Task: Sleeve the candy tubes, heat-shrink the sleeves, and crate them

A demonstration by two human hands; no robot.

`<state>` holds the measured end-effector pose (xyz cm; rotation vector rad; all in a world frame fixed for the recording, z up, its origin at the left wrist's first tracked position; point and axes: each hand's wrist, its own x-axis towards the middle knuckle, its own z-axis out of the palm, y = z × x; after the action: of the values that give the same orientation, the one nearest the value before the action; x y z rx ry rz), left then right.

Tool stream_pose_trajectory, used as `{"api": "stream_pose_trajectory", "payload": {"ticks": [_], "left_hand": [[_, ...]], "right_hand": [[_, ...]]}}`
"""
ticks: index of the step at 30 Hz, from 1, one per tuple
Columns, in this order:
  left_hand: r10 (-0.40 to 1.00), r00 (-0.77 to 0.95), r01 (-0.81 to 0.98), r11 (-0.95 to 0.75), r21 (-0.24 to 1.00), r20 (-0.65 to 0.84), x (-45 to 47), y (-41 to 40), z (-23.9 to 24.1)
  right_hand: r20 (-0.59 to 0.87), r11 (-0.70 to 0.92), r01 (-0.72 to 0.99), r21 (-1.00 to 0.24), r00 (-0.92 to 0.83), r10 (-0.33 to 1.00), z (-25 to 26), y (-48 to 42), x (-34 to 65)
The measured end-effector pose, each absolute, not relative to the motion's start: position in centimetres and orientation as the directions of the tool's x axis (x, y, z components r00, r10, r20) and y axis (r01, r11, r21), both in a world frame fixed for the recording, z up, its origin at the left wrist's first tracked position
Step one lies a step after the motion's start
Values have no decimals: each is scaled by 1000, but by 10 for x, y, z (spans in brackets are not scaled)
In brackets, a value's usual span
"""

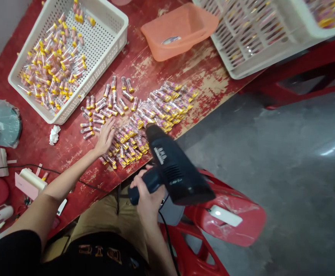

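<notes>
My right hand point(148, 195) is wrapped round the handle of a black hair dryer point(174, 165). The dryer's nozzle points up and to the left, over a dense cluster of small clear tubes with yellow ends point(129, 142) at the table's front edge. My left hand point(105, 138) lies at the left side of that cluster with its fingers stretched out, and it seems to touch the tubes there. Looser tubes point(104, 111) are scattered just beyond its fingertips. A further band of tubes point(167, 103) runs to the right, past the nozzle.
A white perforated basket point(104, 63) with many yellow-ended tubes stands at the back left. Behind the cluster sits an orange tray point(170, 34); white crates point(259, 50) are at the right. A black cord point(84, 182) crosses the red table. A red stool point(242, 230) bears a white phone point(224, 215).
</notes>
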<state>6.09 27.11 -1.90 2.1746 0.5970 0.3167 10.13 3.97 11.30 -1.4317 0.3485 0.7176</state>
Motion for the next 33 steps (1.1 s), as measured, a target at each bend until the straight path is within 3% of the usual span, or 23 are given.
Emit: {"api": "stream_pose_trajectory", "payload": {"ticks": [4,9,12,16,22,26,29,33], "left_hand": [[419,906,250,-639,727,56,67,267,-13],[77,994,11,-784,621,79,131,242,-14],[-42,998,-61,-826,561,48,171,237,-25],[-103,994,-106,-846,522,35,185,256,-45],[-153,981,-195,-754,627,121,167,298,-56],[-90,981,-191,-636,748,174,157,313,-58],[74,982,-114,-496,861,173,149,316,-63],[328,943,23,-215,976,50,142,314,-73]], "right_hand": [[-706,-36,-720,-693,669,231,114,14,69],[-735,122,-737,-665,674,72,110,12,73],[-737,173,-730,-662,675,26,110,16,82],[-751,192,-746,-637,657,62,106,21,89],[-736,206,-747,-632,662,139,99,26,90],[-744,179,-759,-626,650,157,105,24,87],[-736,131,-767,-628,640,220,109,23,85],[-716,98,-756,-647,647,262,108,26,81]]}}
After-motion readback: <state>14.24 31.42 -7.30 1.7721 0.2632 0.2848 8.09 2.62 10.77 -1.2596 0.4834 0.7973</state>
